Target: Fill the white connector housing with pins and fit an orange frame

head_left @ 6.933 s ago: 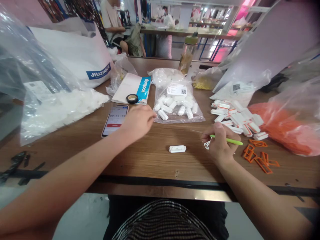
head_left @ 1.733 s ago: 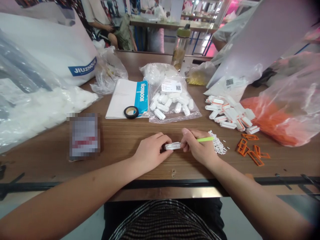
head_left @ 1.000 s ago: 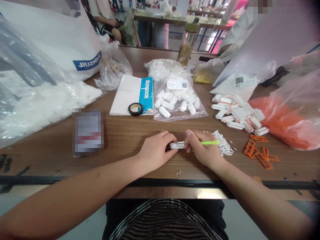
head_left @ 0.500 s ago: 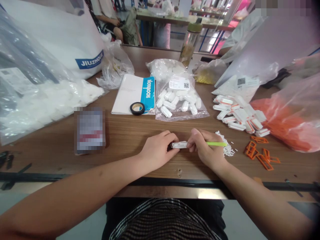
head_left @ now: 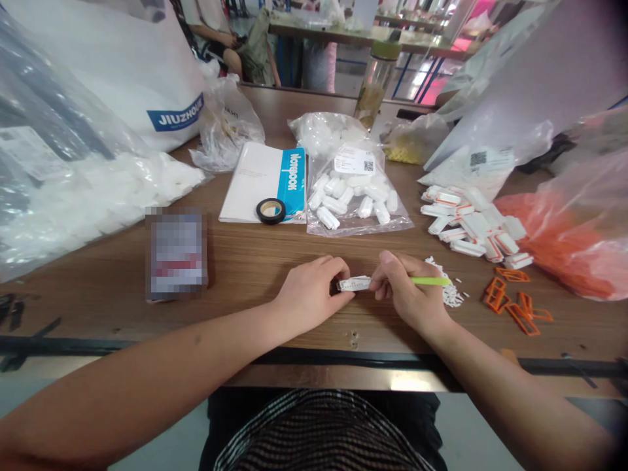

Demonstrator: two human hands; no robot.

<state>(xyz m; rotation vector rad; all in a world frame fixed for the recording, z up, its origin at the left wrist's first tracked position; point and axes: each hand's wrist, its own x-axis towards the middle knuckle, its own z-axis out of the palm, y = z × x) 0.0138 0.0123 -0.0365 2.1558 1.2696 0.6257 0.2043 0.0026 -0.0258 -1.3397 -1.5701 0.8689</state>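
Note:
Low over the brown table, my left hand (head_left: 311, 288) pinches the left end of a small white plastic housing (head_left: 354, 284), which has a row of tiny marks along its face. My right hand (head_left: 409, 288) is closed around a thin lime-green stick-like tool (head_left: 430, 281); its tail sticks out to the right and its tip is hidden by the fingers. These fingertips meet the right end of the housing. Just beyond my right hand lies a heap of tiny white pegs (head_left: 451, 296). Several orange rectangular frames (head_left: 522, 318) rest farther right.
White housings with orange edges (head_left: 473, 222) are piled at the right, beside a bag of orange parts (head_left: 579, 229). A bag of white housings (head_left: 360, 216), a notebook (head_left: 255, 186) with black tape (head_left: 271, 210) and a bottle (head_left: 375, 85) stand behind. Large bags (head_left: 98, 190) fill the left.
The whole view has shifted very slightly. Both hands keep their grip on the housing and the green tool, with no clear movement between them.

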